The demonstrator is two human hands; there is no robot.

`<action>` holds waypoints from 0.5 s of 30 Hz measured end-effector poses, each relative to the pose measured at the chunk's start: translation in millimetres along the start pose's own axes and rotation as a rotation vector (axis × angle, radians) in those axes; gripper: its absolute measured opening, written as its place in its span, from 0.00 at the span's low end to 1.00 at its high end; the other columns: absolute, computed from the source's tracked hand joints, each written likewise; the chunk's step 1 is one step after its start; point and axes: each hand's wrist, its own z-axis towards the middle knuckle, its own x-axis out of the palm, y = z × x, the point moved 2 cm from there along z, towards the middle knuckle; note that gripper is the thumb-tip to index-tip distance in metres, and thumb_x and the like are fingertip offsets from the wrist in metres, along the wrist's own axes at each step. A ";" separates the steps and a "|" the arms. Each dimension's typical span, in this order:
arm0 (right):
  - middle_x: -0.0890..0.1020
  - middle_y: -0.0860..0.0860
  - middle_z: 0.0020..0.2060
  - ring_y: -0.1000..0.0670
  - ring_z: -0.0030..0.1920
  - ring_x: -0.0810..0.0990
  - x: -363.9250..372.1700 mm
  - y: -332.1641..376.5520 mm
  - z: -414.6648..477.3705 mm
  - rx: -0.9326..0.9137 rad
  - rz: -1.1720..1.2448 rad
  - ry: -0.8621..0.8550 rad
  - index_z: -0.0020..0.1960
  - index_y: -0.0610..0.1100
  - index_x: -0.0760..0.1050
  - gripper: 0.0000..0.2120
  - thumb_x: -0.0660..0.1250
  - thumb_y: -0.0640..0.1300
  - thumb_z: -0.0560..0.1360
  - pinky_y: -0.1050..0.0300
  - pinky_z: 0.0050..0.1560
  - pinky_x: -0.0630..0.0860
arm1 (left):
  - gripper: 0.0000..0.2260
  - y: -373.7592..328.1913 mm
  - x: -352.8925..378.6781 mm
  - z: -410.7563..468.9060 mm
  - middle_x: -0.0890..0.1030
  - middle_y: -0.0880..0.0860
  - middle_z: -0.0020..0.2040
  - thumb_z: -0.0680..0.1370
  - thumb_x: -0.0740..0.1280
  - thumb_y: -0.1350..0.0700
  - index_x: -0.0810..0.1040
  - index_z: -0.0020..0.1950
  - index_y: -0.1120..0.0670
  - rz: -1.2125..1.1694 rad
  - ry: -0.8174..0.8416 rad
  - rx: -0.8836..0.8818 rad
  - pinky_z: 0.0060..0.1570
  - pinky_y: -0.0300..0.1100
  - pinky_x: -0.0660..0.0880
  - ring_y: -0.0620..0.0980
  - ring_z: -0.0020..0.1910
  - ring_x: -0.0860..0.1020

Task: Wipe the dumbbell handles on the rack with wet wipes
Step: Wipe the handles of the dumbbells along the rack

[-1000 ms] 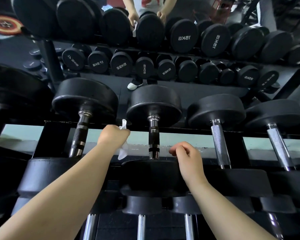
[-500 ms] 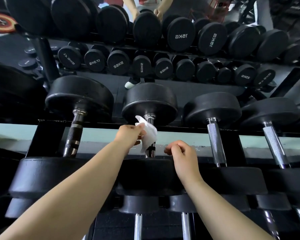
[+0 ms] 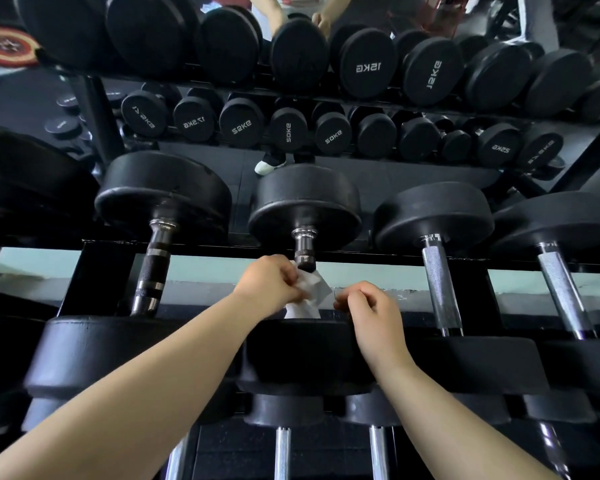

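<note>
White wet wipe (image 3: 310, 292), which a second ago hung from the left hand (image 3: 267, 287) clear of any bar, now sits wrapped on the lower part of the middle dumbbell handle (image 3: 305, 252) on the rack (image 3: 205, 250). The left grip pinches the wipe against the bar. The right hand (image 3: 368, 308) stays curled on itself just beside the wipe, holding nothing I can make out. Wiping of this handle looks only just begun, its upper stretch bare

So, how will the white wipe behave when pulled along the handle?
Probably floppy: the wipe crumples and hangs loose below the left hand. Likely light, as a few fingers pinch it. It should wrap the handle easily.
</note>
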 end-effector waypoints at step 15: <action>0.78 0.45 0.34 0.49 0.38 0.74 0.7 -3.0 0.7 0.030 0.044 -0.010 0.34 0.45 0.74 0.14 0.57 0.36 0.74 0.58 0.41 0.71 | 0.06 3.1 -8.9 18.0 0.77 0.46 0.37 0.70 0.71 0.64 0.83 0.46 0.60 -0.141 -0.118 -0.009 0.31 0.22 0.66 0.40 0.35 0.72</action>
